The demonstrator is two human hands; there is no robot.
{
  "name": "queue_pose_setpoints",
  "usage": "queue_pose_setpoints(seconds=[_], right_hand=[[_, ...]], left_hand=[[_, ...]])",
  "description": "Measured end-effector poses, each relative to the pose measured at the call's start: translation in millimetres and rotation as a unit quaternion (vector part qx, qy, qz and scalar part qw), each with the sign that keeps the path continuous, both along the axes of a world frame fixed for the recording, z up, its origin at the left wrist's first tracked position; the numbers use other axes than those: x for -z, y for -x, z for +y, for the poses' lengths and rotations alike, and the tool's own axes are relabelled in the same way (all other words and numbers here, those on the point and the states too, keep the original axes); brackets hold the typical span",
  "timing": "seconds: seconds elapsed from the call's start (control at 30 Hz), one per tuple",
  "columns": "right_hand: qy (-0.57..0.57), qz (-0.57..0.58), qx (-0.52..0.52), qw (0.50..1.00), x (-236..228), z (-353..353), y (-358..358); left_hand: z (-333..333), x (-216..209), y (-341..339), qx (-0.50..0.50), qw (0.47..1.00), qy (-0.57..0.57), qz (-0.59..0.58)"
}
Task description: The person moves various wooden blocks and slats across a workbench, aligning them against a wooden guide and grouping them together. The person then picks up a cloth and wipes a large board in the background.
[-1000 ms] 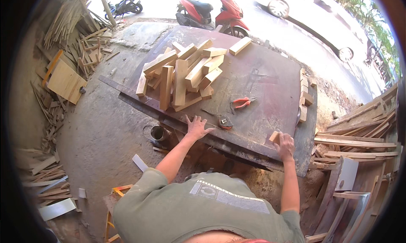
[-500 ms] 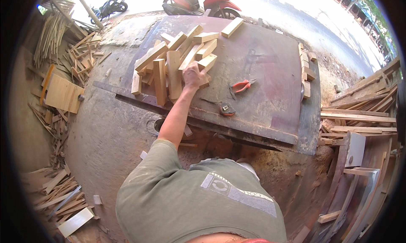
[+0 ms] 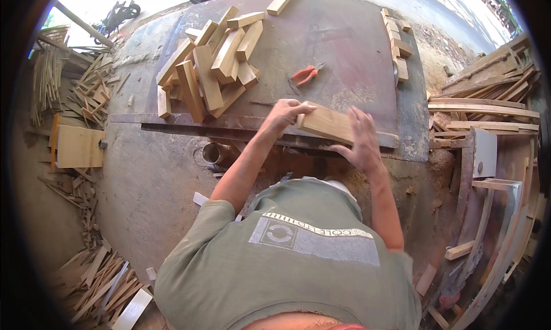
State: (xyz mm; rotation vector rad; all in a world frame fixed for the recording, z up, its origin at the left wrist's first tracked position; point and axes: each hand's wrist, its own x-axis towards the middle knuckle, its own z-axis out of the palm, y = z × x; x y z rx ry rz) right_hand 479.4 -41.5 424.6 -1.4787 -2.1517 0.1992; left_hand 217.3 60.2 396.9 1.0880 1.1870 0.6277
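A short wooden block [image 3: 326,123] is held above the near edge of the metal-topped table [image 3: 350,49]. My left hand [image 3: 282,116] is closed round the block's left end. At its right end is my right hand [image 3: 363,136], open, with its fingers stretched up and its thumb apart; whether the palm touches the wood I cannot tell. Beyond the block lie pliers with red handles [image 3: 305,73]. A pile of similar wooden blocks [image 3: 208,80] sits on the table's left side, several leaning on one another. The tape measure seen earlier is hidden behind my left hand and the block.
A row of small blocks [image 3: 397,49] lines the table's right edge, and one block [image 3: 282,1] lies at the far edge. Timber [image 3: 488,109] is stacked at right. Scrap strips [image 3: 106,284] litter the floor at left. An open pipe end [image 3: 212,153] shows below the table.
My left hand has left the pile with one block and brought it nearer and to the right. My right hand has come into view beside it. The view has tilted downward.
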Motion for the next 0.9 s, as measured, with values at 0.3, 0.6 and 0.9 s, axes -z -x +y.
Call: queue_pose_setpoints(seconds=[0.3,0.6,0.9], right_hand=[[0.231,-0.114,-0.033,0.966,31.2,46.9,-67.0],[0.272,-0.182,-0.008,0.945,115.8,85.9,-181.2],[0.274,-0.155,-0.021,0.949,125.6,92.7,-159.3]], left_hand=[[-28.2,82.5,22.9,-0.108,0.931,-0.236,0.258],[-55.2,182.1,123.2,0.046,0.777,-0.256,0.573],[-59.5,185.2,124.8,0.035,0.776,-0.271,0.568]])
